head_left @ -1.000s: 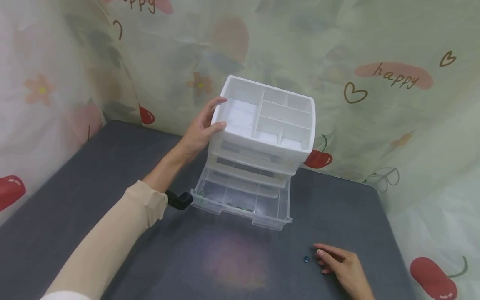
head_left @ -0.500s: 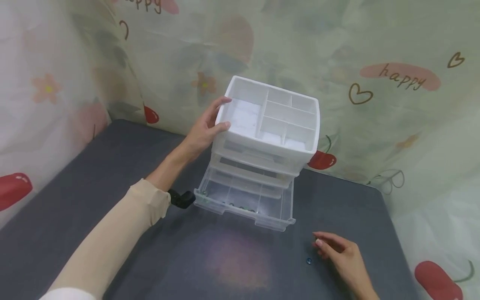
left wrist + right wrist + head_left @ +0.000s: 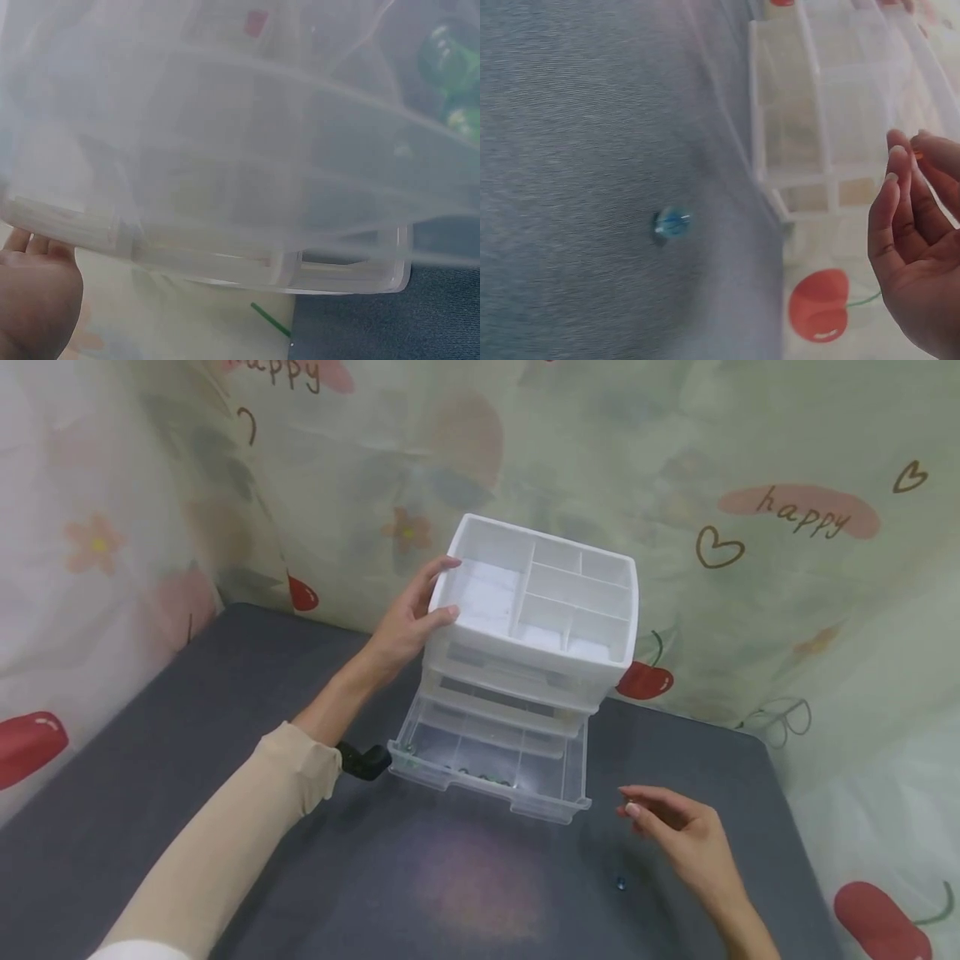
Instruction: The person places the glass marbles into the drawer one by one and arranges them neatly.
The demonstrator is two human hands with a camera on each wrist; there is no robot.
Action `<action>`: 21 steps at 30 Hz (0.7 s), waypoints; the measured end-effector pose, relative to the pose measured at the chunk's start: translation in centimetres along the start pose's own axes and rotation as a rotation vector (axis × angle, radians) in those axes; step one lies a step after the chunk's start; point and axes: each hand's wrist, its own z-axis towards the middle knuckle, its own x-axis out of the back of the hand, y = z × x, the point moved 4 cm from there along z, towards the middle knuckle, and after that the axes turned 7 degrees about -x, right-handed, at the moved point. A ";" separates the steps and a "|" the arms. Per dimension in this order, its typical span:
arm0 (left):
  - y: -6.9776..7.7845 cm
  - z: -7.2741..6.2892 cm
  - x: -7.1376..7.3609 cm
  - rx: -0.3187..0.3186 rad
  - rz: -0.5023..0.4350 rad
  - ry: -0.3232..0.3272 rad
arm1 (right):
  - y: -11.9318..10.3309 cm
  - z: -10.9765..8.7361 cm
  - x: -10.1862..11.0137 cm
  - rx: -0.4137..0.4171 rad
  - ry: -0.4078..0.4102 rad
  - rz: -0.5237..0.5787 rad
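My left hand [image 3: 408, 618] grips the left rim of a white plastic drawer organizer [image 3: 525, 647], thumb and fingertips over the edge of its divided top tray. The organizer's clear bottom drawer [image 3: 487, 789] is pulled out toward me, with several green marbles [image 3: 450, 60] along its front and left side. To the right of the drawer, my right hand [image 3: 686, 835] is raised over the table and pinches a small marble [image 3: 919, 154]; only an orange sliver of it shows between thumb and fingertips. A blue glass marble [image 3: 621, 883] lies on the table below that hand.
The organizer stands on a dark grey table [image 3: 300, 877], near its back edge. A pale printed cloth [image 3: 600, 443] hangs behind and on both sides. A black wrist device [image 3: 363, 762] on the left arm sits close to the drawer's left front corner.
My right hand has lifted from beside the blue marble and moved forward, closer to the drawer's right corner. The left hand keeps its grip, and the blue marble stays on the table.
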 end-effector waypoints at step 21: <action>-0.1 0.1 0.0 -0.016 -0.001 0.006 | -5.2 3.2 -2.3 0.113 -0.062 0.032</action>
